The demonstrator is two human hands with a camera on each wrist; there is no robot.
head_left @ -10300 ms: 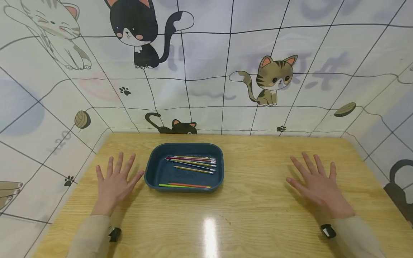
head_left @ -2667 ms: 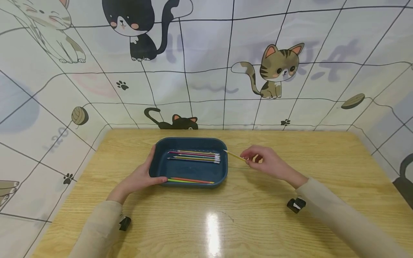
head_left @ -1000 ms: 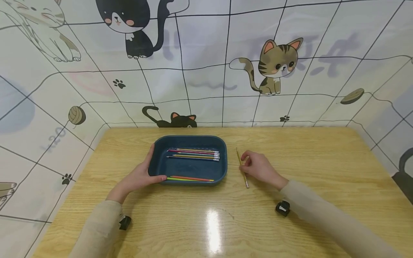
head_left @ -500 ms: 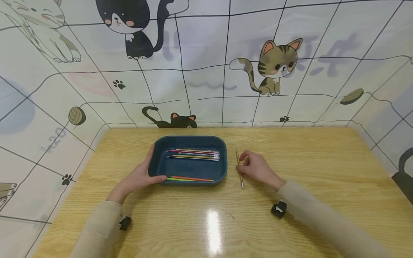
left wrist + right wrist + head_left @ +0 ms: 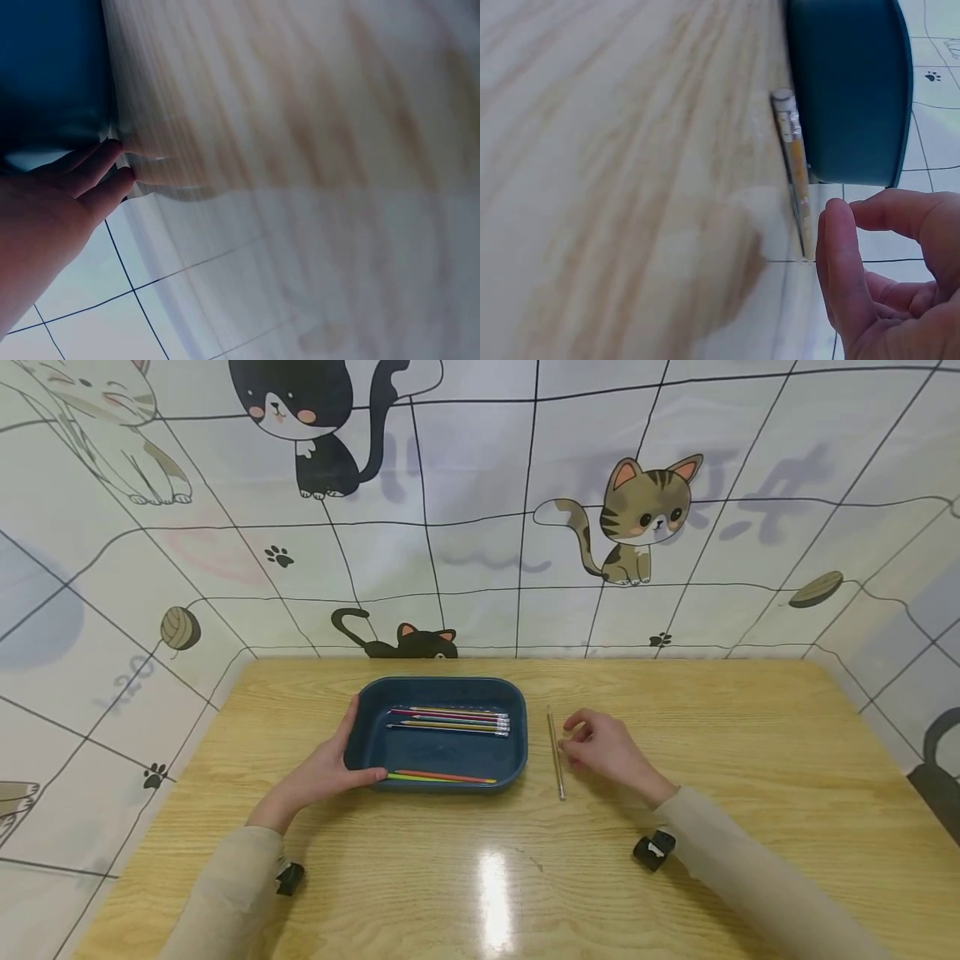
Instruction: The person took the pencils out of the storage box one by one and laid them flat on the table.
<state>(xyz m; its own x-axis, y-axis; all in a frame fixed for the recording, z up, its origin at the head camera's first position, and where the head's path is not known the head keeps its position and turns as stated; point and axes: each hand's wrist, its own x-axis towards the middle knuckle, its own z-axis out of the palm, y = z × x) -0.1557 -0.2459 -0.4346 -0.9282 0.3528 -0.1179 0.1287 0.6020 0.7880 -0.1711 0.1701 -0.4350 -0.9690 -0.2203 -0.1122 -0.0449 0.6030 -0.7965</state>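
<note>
In the head view, a dark blue plastic tray holds a row of several pencils with metal-capped ends. Along its front wall lie an orange pencil and a green one. My left hand grips the tray's front left corner, thumb over the front rim and fingers against the left side. A yellow pencil lies on the table just right of the tray, its capped end toward me. My right hand is beside it, fingers loosely bent; the right wrist view shows a gap between fingertips and pencil.
The wooden table meets a cloth backdrop printed with cats and lines at its back edge. A black wrist camera hangs under the right sleeve, and another under the left.
My right hand took a yellow pencil out of the tray, laid it on the table and has just let go of it, drawing slightly right. My left hand came to the tray earlier and stays there.
</note>
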